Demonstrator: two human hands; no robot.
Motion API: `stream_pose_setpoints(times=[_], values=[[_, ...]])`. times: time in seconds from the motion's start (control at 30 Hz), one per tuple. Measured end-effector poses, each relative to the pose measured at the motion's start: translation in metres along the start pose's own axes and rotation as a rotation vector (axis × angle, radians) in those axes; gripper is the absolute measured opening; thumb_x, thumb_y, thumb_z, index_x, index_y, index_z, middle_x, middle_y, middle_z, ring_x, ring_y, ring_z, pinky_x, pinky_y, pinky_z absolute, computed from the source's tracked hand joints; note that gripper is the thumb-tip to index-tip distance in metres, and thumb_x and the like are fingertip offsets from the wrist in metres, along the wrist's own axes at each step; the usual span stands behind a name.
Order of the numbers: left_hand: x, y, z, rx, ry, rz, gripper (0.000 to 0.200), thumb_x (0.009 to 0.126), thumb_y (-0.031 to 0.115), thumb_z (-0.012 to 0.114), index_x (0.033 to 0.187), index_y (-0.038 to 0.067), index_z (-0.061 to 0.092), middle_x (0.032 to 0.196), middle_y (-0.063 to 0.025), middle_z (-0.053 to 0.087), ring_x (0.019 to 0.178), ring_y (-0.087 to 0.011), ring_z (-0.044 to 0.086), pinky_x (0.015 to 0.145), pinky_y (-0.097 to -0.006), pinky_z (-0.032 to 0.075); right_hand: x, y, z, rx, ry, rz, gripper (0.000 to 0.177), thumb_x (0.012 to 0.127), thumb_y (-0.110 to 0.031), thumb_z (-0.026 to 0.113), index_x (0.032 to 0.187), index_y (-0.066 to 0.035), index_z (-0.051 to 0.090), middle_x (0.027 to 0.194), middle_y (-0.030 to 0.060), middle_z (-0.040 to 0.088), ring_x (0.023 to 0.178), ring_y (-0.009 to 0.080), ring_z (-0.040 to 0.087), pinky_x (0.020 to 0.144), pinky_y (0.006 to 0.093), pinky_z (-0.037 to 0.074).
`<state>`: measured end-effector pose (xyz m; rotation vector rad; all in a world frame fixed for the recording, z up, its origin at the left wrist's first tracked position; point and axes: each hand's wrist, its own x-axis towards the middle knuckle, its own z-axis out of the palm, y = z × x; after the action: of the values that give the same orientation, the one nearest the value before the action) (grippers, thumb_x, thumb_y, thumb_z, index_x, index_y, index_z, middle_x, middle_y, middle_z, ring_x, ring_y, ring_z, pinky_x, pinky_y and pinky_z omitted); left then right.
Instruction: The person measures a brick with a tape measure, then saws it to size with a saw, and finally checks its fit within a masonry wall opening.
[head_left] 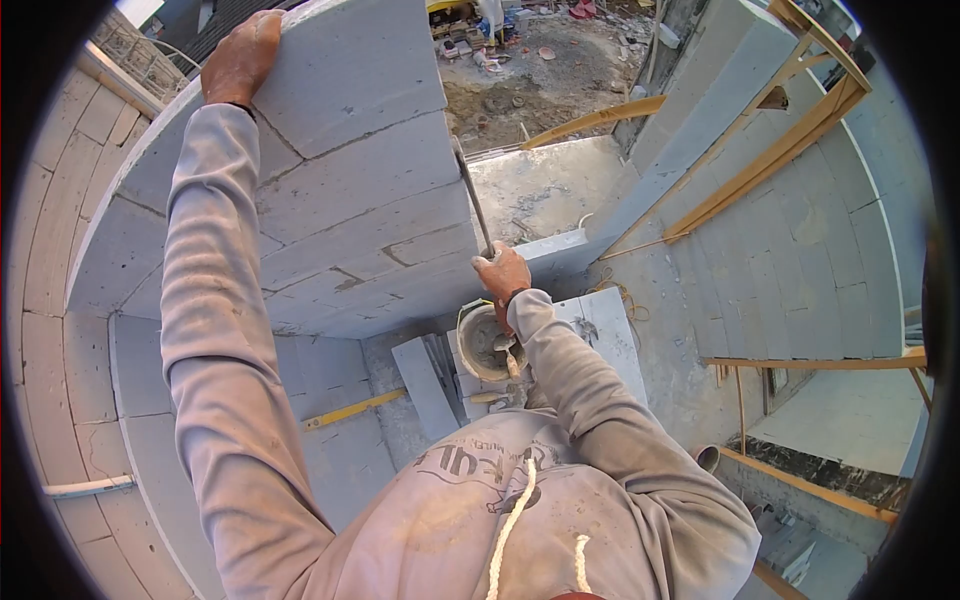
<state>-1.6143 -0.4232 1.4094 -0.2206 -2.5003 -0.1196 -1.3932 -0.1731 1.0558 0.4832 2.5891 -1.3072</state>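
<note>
A wall of pale grey blocks (pixel 370 180) rises in front of me. My left hand (pixel 242 62) lies over its top edge at the upper left, fingers bent over the block and their tips partly hidden. Lower and to the right, my right hand (pixel 503 273) is closed around a long thin metal tool (pixel 474 195), which runs up along the wall's right-hand edge. Beneath my right forearm sits a round bucket (pixel 466 352) of grey mix, with a trowel-like tool (pixel 510 355) in it.
Loose blocks (pixel 425 385) lie beside the bucket. A yellow level (pixel 353 410) is at the lower left. Another block wall (pixel 800 240) with wooden boards (pixel 765 155) stands at the right. Beyond the opening are a ledge (pixel 545 190) and rubble ground (pixel 545 75).
</note>
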Motion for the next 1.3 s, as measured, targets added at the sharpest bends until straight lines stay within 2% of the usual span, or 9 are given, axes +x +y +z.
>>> stream_pose_setpoints(times=[0.07, 0.1, 0.23, 0.3, 0.53, 0.8, 1.13, 1.2, 1.3], values=[[0.002, 0.003, -0.004, -0.103, -0.083, 0.007, 0.051, 0.09, 0.036, 0.03, 0.126, 0.017, 0.061, 0.13, -0.0066, 0.06, 0.119, -0.0279, 0.056, 0.101, -0.0377, 0.041, -0.003, 0.005, -0.006, 0.06, 0.005, 0.051, 0.047, 0.079, -0.033, 0.062, 0.113, -0.001, 0.062, 0.107, 0.0259, 0.066, 0.104, 0.0411, 0.061, 0.093, 0.045, 0.047], [0.008, -0.005, 0.004, -0.136, -0.083, 0.033, 0.05, 0.089, 0.042, 0.03, 0.125, 0.026, 0.061, 0.128, -0.0059, 0.061, 0.116, -0.0294, 0.058, 0.098, -0.0431, 0.043, -0.005, -0.001, -0.007, 0.045, 0.061, 0.036, 0.045, 0.078, -0.032, 0.062, 0.111, -0.001, 0.063, 0.105, 0.0258, 0.066, 0.102, 0.0415, 0.062, 0.092, 0.0448, 0.048], [0.0, 0.01, -0.01, -0.085, -0.083, -0.025, 0.049, 0.089, 0.041, 0.031, 0.125, 0.025, 0.06, 0.128, -0.004, 0.062, 0.116, -0.029, 0.058, 0.097, -0.0418, 0.044, -0.021, -0.027, -0.033, 0.095, 0.112, -0.006, 0.041, 0.077, -0.03, 0.063, 0.104, 0.001, 0.063, 0.098, 0.0261, 0.067, 0.096, 0.0427, 0.064, 0.088, 0.0453, 0.049], [-0.005, 0.014, -0.012, -0.045, -0.047, -0.069, 0.048, 0.089, 0.04, 0.032, 0.124, 0.025, 0.061, 0.128, -0.0042, 0.062, 0.116, -0.0295, 0.058, 0.096, -0.0421, 0.045, -0.023, -0.039, -0.047, 0.107, 0.224, -0.103, 0.035, 0.079, -0.027, 0.062, 0.099, 0.003, 0.062, 0.092, 0.0285, 0.066, 0.092, 0.0435, 0.064, 0.084, 0.0464, 0.049], [-0.012, 0.025, -0.016, -0.034, -0.024, -0.08, 0.045, 0.09, 0.037, 0.031, 0.118, 0.025, 0.064, 0.122, -0.0061, 0.065, 0.111, -0.0296, 0.061, 0.094, -0.0425, 0.047, -0.089, -0.186, -0.178, 0.397, 0.425, -0.612, 0.024, 0.084, -0.022, 0.063, 0.083, 0.001, 0.057, 0.071, 0.0189, 0.065, 0.066, 0.0344, 0.066, 0.065, 0.041, 0.05], [-0.014, 0.028, -0.021, -0.039, -0.009, -0.073, 0.042, 0.09, 0.036, 0.033, 0.114, 0.022, 0.066, 0.117, -0.008, 0.067, 0.105, -0.0304, 0.064, 0.092, -0.0423, 0.048, -0.077, -0.283, -0.196, 0.078, 0.456, -0.643, 0.038, 0.081, -0.021, 0.058, 0.094, 0.014, 0.06, 0.088, 0.0328, 0.065, 0.088, 0.0436, 0.067, 0.085, 0.0419, 0.053], [-0.013, 0.027, -0.023, -0.021, -0.117, -0.091, 0.045, 0.09, 0.037, 0.031, 0.119, 0.023, 0.063, 0.124, -0.0049, 0.064, 0.111, -0.0291, 0.06, 0.094, -0.042, 0.046, -0.068, -0.287, -0.196, -0.01, 0.385, -0.588, 0.038, 0.081, -0.02, 0.054, 0.096, 0.014, 0.061, 0.087, 0.0326, 0.066, 0.085, 0.0436, 0.067, 0.082, 0.0426, 0.054], [-0.014, 0.029, -0.025, -0.024, -0.111, -0.096, 0.045, 0.09, 0.037, 0.031, 0.118, 0.023, 0.063, 0.123, -0.0052, 0.064, 0.111, -0.0289, 0.06, 0.094, -0.042, 0.046, -0.077, -0.294, -0.201, 0.065, 0.598, -0.739, 0.036, 0.082, -0.021, 0.055, 0.094, 0.012, 0.062, 0.084, 0.0312, 0.066, 0.083, 0.0419, 0.068, 0.081, 0.0423, 0.055], [-0.017, 0.031, -0.025, -0.027, -0.092, -0.112, 0.045, 0.09, 0.037, 0.03, 0.118, 0.023, 0.063, 0.122, -0.0057, 0.064, 0.11, -0.0286, 0.061, 0.094, -0.042, 0.046, -0.112, -0.309, -0.214, 0.221, 0.672, -0.905, 0.034, 0.082, -0.022, 0.057, 0.093, 0.01, 0.062, 0.084, 0.0307, 0.066, 0.084, 0.0407, 0.069, 0.08, 0.0432, 0.055]])
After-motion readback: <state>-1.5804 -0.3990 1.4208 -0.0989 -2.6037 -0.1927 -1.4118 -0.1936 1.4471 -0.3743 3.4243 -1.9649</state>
